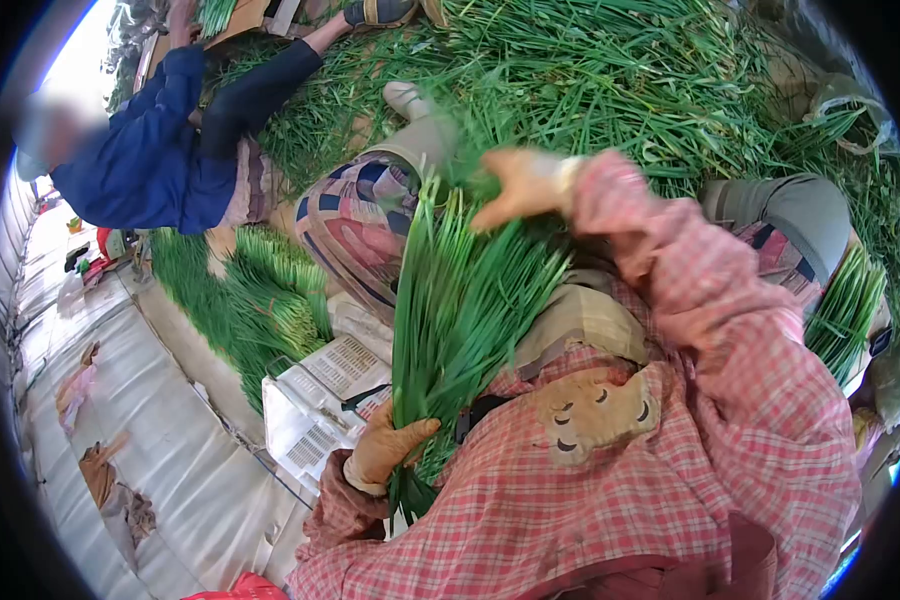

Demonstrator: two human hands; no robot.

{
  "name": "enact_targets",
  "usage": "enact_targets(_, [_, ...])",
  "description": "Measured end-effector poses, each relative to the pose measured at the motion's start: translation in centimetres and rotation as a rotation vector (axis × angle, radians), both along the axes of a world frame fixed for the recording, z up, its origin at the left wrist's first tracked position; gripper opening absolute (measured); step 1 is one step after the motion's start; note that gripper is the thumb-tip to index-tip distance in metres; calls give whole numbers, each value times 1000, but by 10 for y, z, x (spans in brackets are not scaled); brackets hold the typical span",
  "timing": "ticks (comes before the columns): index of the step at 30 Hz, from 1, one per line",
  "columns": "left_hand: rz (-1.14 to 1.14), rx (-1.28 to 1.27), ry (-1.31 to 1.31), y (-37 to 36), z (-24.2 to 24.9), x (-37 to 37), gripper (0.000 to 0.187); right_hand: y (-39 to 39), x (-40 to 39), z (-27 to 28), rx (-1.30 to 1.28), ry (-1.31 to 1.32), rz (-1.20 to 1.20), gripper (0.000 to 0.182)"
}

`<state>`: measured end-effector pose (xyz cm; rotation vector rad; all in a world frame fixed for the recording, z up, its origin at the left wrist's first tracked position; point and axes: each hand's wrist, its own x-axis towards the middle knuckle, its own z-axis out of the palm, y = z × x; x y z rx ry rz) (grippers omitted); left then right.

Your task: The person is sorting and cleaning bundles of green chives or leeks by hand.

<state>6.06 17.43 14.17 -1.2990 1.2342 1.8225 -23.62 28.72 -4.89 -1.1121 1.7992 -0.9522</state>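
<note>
My left hand [388, 447], in a tan glove, is closed around the leafy lower part of a large bunch of garlic chives [460, 300]. The bunch stands tilted over my lap, with its pale stem ends at the top. My right hand [520, 187], also gloved, is near those stem ends. Its fingers are spread and somewhat blurred, and I see nothing held in them. A few blurred green leaves show just beside that hand.
Loose chives [610, 80] cover the ground ahead. Sorted bunches [275, 300] lie to the left by a printed carton [320, 400]. A co-worker in a blue jacket [160, 160] sits at the upper left. More chives [845, 310] lie at the right, and white sheeting [160, 420] at the left.
</note>
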Motion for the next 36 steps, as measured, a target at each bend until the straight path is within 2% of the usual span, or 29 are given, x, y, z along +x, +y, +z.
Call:
enact_targets(1, [-23, -62, 0, 3, 4, -4, 43, -12, 18, 14, 105, -53, 162, 93])
enact_targets(2, [-70, -90, -25, 2, 7, 0, 46, -17, 34, 22, 163, -95, 289, 97])
enact_targets(5, [-105, -86, 1, 0, 12, 9, 48, -11, 53, 14, 182, -45, 291, 68])
enact_targets(7, [-61, -36, 51, 2, 10, 11, 47, 7, 37, 18, 354, 90, 233, 47])
enact_targets(8, [-60, -24, 39, 1, 8, 13, 46, 10, 32, 16, 417, 184, 299, 35])
enact_targets(11, [-134, -37, 71, -2, 0, 8, 43, 25, 21, 8, 270, 136, 197, 32])
enact_targets(14, [-110, 3, 86, -14, -17, 17, 44, 20, 4, 1, 278, 281, 71, 32])
enact_targets(15, [-140, -27, 79, -16, -12, 16, 43, 27, -16, -22, 281, 353, -51, 33])
enact_targets(16, [-172, -58, 74, -19, -3, 12, 42, 45, -40, -48, 331, 389, -282, 41])
enact_targets(17, [-201, -89, 69, -22, 2, 12, 41, 69, -71, -62, 393, 413, -324, 38])
enact_targets(18, [-212, -106, 103, -27, -1, 21, 38, 91, -91, -37, 526, 307, -417, 33])
enact_targets(19, [-240, -119, 98, -32, 1, 23, 37, 120, -122, -70, 498, 404, -465, 31])
enact_targets(21, [-301, -141, 87, -40, 5, 18, 35, 119, -144, -26, 564, 506, -275, 30])
enact_targets(22, [-249, -106, 50, -41, 9, 8, 31, 101, -153, -26, 297, 554, -235, 28])
enact_targets(23, [-308, -140, 59, -42, 14, -6, 27, 63, -145, -5, 109, 529, -171, 29])
enact_targets(24, [-550, -260, 107, -46, 17, -19, 27, 24, -138, 15, -69, 500, -92, 39])
enact_targets(25, [-795, -382, 161, -49, 21, -34, 27, -6, -105, 66, -441, 61, 119, 38])
enact_targets(26, [-997, -467, 273, -41, 36, -66, 31, -29, -71, 98, -525, -125, 308, 40])
enact_targets(27, [-1188, -568, 299, -39, 46, -86, 38, -45, -43, 124, -491, -241, 499, 43])
enact_targets(29, [-1481, -801, 288, -37, 63, -112, 39, -50, -11, 151, -336, -369, 797, 49])
enact_targets(31, [-1502, -934, 574, -60, 67, -101, 41, -35, -4, 142, -218, -503, 886, 56])
enact_targets(32, [-1478, -817, 484, -64, 71, -108, 53, -26, -6, 130, -164, -575, 873, 59])
enact_targets(33, [-1391, -805, 451, -71, 69, -108, 53, -20, -2, 107, -167, -727, 810, 60])
enact_targets(35, [-1218, -779, 377, -85, 62, -103, 52, 11, -10, 81, -214, -755, 795, 64])
enact_targets(36, [-1130, -715, 341, -97, 57, -99, 44, 30, -16, 72, -188, -769, 767, 67])
